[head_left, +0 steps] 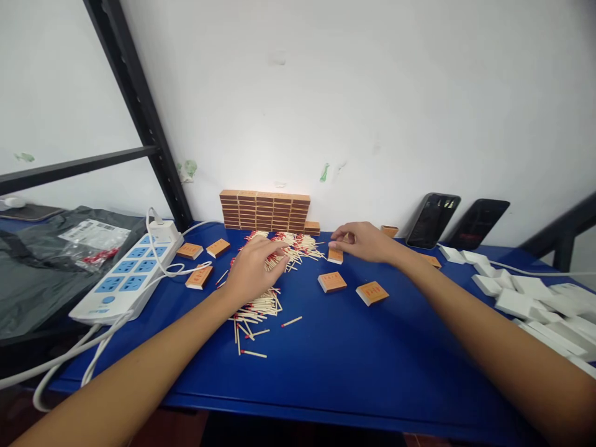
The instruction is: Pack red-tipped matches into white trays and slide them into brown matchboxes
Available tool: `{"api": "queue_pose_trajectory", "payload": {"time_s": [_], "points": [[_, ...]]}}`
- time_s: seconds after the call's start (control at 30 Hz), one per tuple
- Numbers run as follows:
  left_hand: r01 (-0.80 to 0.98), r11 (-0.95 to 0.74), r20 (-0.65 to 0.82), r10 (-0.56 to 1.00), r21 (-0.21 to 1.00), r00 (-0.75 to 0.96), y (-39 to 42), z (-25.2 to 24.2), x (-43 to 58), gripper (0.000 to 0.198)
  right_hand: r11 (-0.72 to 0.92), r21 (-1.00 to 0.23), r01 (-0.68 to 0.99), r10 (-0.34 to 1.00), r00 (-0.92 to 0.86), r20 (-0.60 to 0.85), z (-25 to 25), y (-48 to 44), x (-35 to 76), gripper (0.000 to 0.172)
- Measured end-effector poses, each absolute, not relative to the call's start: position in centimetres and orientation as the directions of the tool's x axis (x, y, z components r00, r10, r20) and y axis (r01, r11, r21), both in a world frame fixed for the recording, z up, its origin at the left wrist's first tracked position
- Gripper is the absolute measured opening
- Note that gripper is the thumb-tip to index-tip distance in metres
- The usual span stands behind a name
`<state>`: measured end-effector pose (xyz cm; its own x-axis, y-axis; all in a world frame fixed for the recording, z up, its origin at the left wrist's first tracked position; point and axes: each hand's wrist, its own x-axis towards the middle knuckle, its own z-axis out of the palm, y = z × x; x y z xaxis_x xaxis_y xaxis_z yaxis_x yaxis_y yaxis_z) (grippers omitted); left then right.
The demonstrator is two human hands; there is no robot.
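Note:
My left hand (256, 267) lies over a loose heap of red-tipped matches (261, 304), palm down. Its thumb and forefinger are apart, with matches visible between them; the other fingers are partly hidden. My right hand (361, 241) has its fingers curled down at the far edge of a small orange matchbox (335, 256), which it appears to grip. Nearer to me lie two more matchboxes, a closed one (332, 282) and another turned at an angle (372, 292). Behind the heap, a neat wall of stacked matchboxes (265, 211) stands against the white wall.
Left of the heap are several matchboxes (199, 276) and a white power strip (130, 273) with cables. A dark plastic bag (41, 267) lies beyond it. At right, two phones (433, 220) lean on the wall near white box pieces (526, 298). The tabletop (316, 366) is blue.

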<state>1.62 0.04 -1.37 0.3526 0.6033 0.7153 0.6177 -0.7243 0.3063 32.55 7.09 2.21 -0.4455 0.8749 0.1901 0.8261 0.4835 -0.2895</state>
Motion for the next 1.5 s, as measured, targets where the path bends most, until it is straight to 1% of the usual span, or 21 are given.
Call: {"api": "queue_pose_trajectory", "payload": {"time_s": [0.1,0.17,0.23,0.37,0.5,0.6,0.7,0.8,0.97,1.07,1.13,1.17,1.2,1.23,1.27,1.3,1.33,1.37,1.43,1.5], "points": [[0.627,-0.714,0.72,0.608,0.31,0.336,0.3,-1.5,1.4,0.021,0.483,-0.326,0.813,0.874,-0.427,0.23,1.8,3.6,34.8,0.046],[0.641,-0.7,0.718,0.618,0.315,0.322,0.4,-1.4,1.2,0.021,0.432,-0.303,0.849,0.893,-0.358,0.272,1.4,2.1,37.1,0.043],[0.65,-0.689,0.714,0.627,0.321,0.312,0.4,-1.1,1.2,0.02,0.336,-0.256,0.906,0.923,-0.263,0.28,1.2,1.7,39.9,0.037],[0.653,-0.684,0.727,0.623,0.325,0.29,0.0,-0.4,1.3,0.014,0.114,-0.221,0.969,0.972,-0.062,0.227,1.4,2.4,44.9,0.026],[0.651,-0.688,0.779,0.583,0.32,0.233,-0.3,0.2,1.3,0.018,0.034,-0.203,0.979,0.994,-0.012,0.111,1.6,2.8,46.3,0.021],[0.667,-0.675,0.8,0.567,0.316,0.195,-0.3,0.3,1.2,0.016,0.063,-0.201,0.978,0.992,-0.038,0.124,1.4,2.6,45.6,0.023],[0.677,-0.658,0.785,0.59,0.329,0.192,-0.3,0.1,1.2,0.017,0.137,-0.165,0.977,0.973,-0.101,0.209,0.6,2.6,44.0,0.026],[0.68,-0.656,0.778,0.596,0.328,0.199,-0.4,0.0,1.3,0.019,0.179,-0.142,0.974,0.951,-0.134,0.277,-0.7,2.7,41.7,0.023],[0.711,-0.614,0.813,0.573,0.341,0.105,-0.2,0.3,0.9,0.022,0.236,-0.187,0.953,0.938,-0.173,0.302,-2.6,2.3,37.4,0.02],[0.728,-0.583,0.832,0.554,0.359,0.033,0.1,0.6,0.3,0.022,0.307,-0.218,0.926,0.925,-0.237,0.295,-1.8,1.9,36.7,0.021],[0.726,-0.574,0.837,0.548,0.377,-0.001,0.2,0.8,0.1,0.021,0.313,-0.192,0.93,0.916,-0.243,0.318,-0.2,1.8,38.2,0.022],[0.722,-0.575,0.836,0.549,0.384,-0.007,0.2,0.8,0.1,0.021,0.253,-0.177,0.951,0.915,-0.177,0.362,0.7,1.8,39.7,0.023],[0.718,-0.578,0.833,0.553,0.388,-0.006,0.1,0.8,0.2,0.021,0.152,-0.171,0.974,0.907,-0.068,0.416,1.6,2.0,41.5,0.024],[0.715,-0.583,0.829,0.558,0.387,0.007,0.0,0.8,0.3,0.021,0.004,-0.179,0.984,0.878,0.082,0.472,2.3,2.2,43.8,0.024],[0.713,-0.591,0.825,0.564,0.379,0.029,-0.2,0.7,0.5,0.022,-0.145,-0.179,0.973,0.847,0.216,0.486,2.8,2.5,46.1,0.024],[0.71,-0.601,0.821,0.567,0.367,0.056,-0.4,0.6,0.7,0.023,-0.284,-0.161,0.945,0.822,0.327,0.466,3.0,2.9,48.5,0.024],[0.707,-0.612,0.818,0.57,0.354,0.083,-0.6,0.6,1.0,0.023,-0.409,-0.119,0.905,0.812,0.42,0.405,3.0,3.4,50.7,0.023],[0.701,-0.625,0.815,0.57,0.345,0.107,-0.7,0.5,1.2,0.024,-0.501,-0.074,0.862,0.805,0.495,0.327,2.7,3.8,52.6,0.023],[0.685,-0.645,0.81,0.571,0.337,0.139,-1.0,0.4,1.5,0.023,-0.566,-0.025,0.824,0.799,0.555,0.231,1.7,4.6,55.0,0.032],[0.68,-0.647,0.803,0.579,0.345,0.144,-1.0,0.3,1.6,0.022,-0.527,-0.009,0.85,0.831,0.517,0.208,0.5,5.0,55.6,0.038]]}}
